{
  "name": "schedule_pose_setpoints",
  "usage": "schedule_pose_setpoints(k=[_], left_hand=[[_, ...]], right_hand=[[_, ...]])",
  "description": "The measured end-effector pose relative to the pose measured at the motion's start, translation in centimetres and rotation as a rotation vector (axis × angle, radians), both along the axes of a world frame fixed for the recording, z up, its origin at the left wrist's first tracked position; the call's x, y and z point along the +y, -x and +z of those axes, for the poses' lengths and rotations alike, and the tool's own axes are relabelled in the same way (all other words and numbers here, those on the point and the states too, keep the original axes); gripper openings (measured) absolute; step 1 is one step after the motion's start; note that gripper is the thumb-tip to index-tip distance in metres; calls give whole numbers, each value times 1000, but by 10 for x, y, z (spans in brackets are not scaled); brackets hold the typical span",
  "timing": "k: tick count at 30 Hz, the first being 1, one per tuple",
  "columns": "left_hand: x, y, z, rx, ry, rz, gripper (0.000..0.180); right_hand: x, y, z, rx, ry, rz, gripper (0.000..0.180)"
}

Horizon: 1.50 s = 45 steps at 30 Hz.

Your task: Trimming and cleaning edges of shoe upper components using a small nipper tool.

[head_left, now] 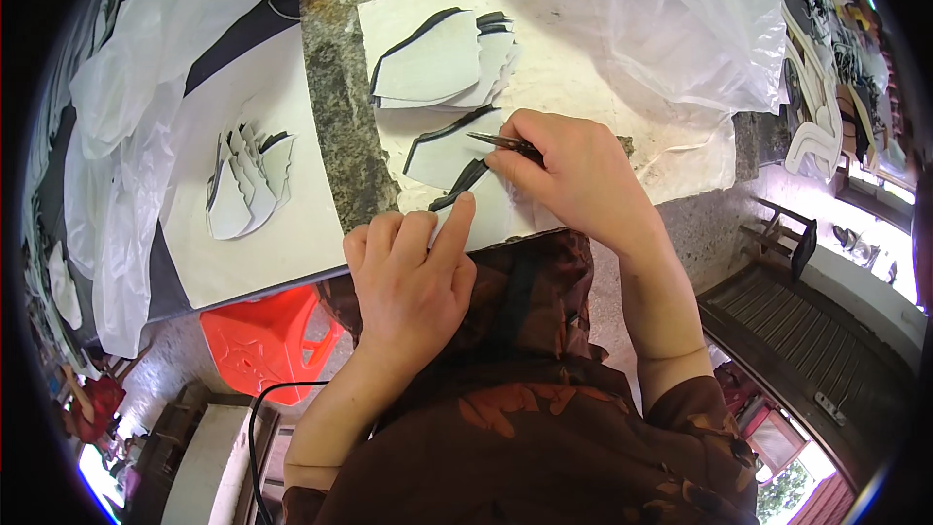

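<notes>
On the pale work sheet in front of me lies a white cut piece point(493, 209) with a folded black edge point(461, 187). My left hand point(408, 262) presses the lower end of that edge with its outstretched index finger; the other fingers are bent and hold nothing. My right hand point(573, 170) is closed around a slim, pointed metal tool point(496, 140) with a dark handle, its tip pointing left. The right thumb touches the upper end of the black edge. Just beyond lies another black-edged white piece point(442, 157), partly covered. Whether the tool is scissors or tweezers is unclear.
A stack of similar pieces point(428, 63) lies farther back. At left, several curled ones point(248, 185) stand bunched on a white sheet point(258, 267). Clear plastic sheeting point(680, 19) drapes the far right, more point(126, 136) the left. A red stool point(258, 340) stands below the table's left edge.
</notes>
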<state>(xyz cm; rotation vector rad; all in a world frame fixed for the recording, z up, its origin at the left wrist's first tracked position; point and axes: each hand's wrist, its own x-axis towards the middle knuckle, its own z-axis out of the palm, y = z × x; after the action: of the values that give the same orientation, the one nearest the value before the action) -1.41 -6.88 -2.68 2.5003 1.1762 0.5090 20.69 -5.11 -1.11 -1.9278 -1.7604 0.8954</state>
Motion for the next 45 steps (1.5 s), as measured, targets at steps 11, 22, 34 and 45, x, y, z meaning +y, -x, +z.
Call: schedule_pose_setpoints(k=[11,22,34,45], left_hand=[[6,-11,15,96,35,-22,57],[7,-15,15,135,31,-35,61],[7,-11,1,126,75,-52,62],[0,-7,-17,-166,67,55,52]], right_hand=[[1,-6,1,-18,23,-27,31],[-3,-6,-1,-33,11,-52,31],[-22,12,-17,-80,-187,-124,20],[-22,-15,9,401,179,-128,29]])
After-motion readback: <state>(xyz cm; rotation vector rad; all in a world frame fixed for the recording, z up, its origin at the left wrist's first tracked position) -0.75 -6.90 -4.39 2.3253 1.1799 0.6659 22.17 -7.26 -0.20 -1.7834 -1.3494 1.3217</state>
